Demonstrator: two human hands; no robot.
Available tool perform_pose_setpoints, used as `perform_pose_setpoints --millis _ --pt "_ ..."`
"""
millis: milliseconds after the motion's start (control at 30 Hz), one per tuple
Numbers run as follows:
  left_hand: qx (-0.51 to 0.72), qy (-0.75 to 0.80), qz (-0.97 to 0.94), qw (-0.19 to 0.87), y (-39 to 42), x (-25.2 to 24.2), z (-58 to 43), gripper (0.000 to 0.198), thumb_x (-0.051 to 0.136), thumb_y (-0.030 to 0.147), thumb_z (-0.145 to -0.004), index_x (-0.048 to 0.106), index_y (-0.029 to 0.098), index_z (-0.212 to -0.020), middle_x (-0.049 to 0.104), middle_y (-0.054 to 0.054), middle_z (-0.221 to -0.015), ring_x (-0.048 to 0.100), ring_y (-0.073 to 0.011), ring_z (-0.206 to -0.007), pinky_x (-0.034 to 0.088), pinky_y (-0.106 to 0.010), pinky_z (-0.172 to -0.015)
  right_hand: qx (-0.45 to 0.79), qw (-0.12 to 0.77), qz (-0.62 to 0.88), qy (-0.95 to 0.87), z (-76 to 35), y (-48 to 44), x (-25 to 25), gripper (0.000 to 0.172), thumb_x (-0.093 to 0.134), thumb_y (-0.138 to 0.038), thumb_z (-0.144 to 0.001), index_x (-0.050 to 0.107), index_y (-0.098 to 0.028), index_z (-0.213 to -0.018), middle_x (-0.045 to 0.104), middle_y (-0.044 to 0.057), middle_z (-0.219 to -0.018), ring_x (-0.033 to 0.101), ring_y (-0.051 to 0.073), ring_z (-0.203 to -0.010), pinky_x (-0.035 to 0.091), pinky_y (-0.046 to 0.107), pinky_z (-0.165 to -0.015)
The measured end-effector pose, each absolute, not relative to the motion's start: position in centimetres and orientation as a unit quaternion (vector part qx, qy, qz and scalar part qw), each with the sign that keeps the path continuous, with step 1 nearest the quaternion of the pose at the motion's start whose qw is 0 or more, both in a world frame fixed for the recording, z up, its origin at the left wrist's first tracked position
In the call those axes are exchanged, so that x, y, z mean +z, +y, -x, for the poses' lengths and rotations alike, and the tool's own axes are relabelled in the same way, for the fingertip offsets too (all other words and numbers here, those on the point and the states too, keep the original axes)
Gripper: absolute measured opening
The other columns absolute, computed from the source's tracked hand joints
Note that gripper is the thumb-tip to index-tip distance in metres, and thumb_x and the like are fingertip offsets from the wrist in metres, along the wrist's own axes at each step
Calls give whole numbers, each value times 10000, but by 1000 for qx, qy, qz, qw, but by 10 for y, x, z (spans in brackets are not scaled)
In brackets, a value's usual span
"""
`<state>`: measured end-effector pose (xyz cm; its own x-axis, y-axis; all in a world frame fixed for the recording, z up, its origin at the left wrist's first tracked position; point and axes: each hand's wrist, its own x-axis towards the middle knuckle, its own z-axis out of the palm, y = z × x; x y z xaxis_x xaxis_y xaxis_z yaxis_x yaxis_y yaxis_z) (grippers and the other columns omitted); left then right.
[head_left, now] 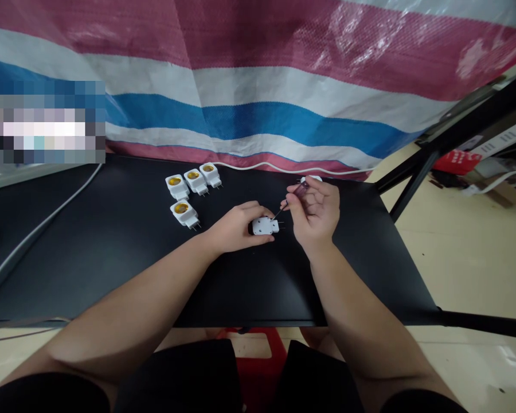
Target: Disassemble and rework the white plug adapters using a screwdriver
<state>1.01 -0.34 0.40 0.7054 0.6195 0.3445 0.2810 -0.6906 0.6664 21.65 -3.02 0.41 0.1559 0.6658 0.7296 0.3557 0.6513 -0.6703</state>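
Observation:
My left hand (237, 227) is closed round a white plug-in lamp socket (265, 226), pressing it against the black table (112, 252); the socket's metal prongs point right. In my right hand (316, 213) I pinch a small screwdriver (293, 198) with a purplish handle. Its thin shaft slants down-left, and the tip rests at the socket's top edge. Both forearms reach in from the bottom of the view.
Several white sockets with yellow brass centres (192, 189) lie in a group at the table's back left. A white cable (292, 169) runs along the far edge beneath a striped tarp (258, 86). A grey cable (38, 229) crosses the left side. A red stool (258, 355) sits below.

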Motion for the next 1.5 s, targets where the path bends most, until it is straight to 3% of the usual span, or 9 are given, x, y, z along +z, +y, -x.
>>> perform_pose_setpoints --millis 700,900,1133,1300,1400,1500 --pt "284 229 -873 323 -4 4 -7 380 798 421 -949 761 215 -1267 646 -82 -1050 664 -204 -915 563 -337 -821 100 642 389 -653 -217 -32 7 366 723 -322 -992 592 -292 -1332 751 56 -1052 775 209 -794 704 402 -663" --pt "291 219 -872 327 -4 2 -7 378 798 403 -955 760 211 -1277 639 -78 -1048 662 -200 -923 564 -336 -831 40 655 396 -642 -218 -29 7 374 792 -324 -924 582 -302 -1232 634 1 -944 718 175 -741 654 354 -624" --pt "286 223 -874 324 -4 3 -7 401 795 430 -957 757 213 -1292 642 -80 -1048 658 -200 -914 561 -330 -812 -8 671 374 -640 -219 -26 6 380 819 -266 -900 572 -305 -1186 557 -8 -973 649 133 -693 608 321 -595" --pt "288 222 -873 326 -4 2 -7 391 796 433 -953 758 220 -1278 649 -85 -1053 663 -215 -940 568 -350 -828 85 665 371 -642 -219 -30 9 343 777 -291 -951 586 -303 -1235 593 -22 -896 687 154 -735 647 333 -669" --pt "287 223 -870 333 -3 2 -7 388 797 438 -950 757 220 -1268 650 -87 -1064 662 -213 -934 566 -339 -805 205 630 357 -658 -220 -32 14 315 697 -362 -1016 559 -302 -1293 696 12 -1001 742 170 -823 669 362 -761" --pt "287 224 -869 335 -3 1 -6 370 792 447 -951 762 218 -1241 643 -84 -1061 653 -203 -905 557 -326 -774 358 570 330 -662 -222 -31 20 322 587 -460 -1064 494 -299 -1327 738 30 -1060 722 152 -738 649 349 -699"
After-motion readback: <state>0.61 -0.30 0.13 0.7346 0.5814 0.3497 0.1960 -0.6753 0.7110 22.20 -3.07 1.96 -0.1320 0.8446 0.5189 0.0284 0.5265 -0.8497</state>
